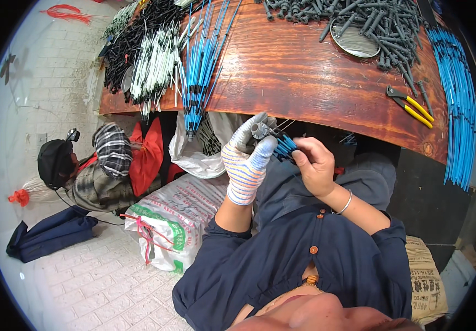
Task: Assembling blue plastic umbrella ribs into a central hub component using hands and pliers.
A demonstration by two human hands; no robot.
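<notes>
My left hand (pixel 246 157), in a white glove with blue and orange stripes, is closed around a grey ribbed plastic fitting (pixel 259 131). My bare right hand (pixel 316 165), with a bangle at the wrist, pinches a small bunch of thin blue sticks (pixel 286 145). The bunch lies between the two hands, up against the dark end of the grey fitting. Whether the sticks sit inside the fitting or only beside it I cannot tell. Both hands are over my lap, just in front of the table edge.
The wooden table (pixel 282 71) carries grey fittings (pixel 370 27), white-tipped sticks (pixel 158 60), blue sticks (pixel 199 71) and yellow-handled cutters (pixel 411 107). More blue sticks (pixel 456 110) lie at right. A stuffed white sack (pixel 177 220) and another person (pixel 100 176) are on my left.
</notes>
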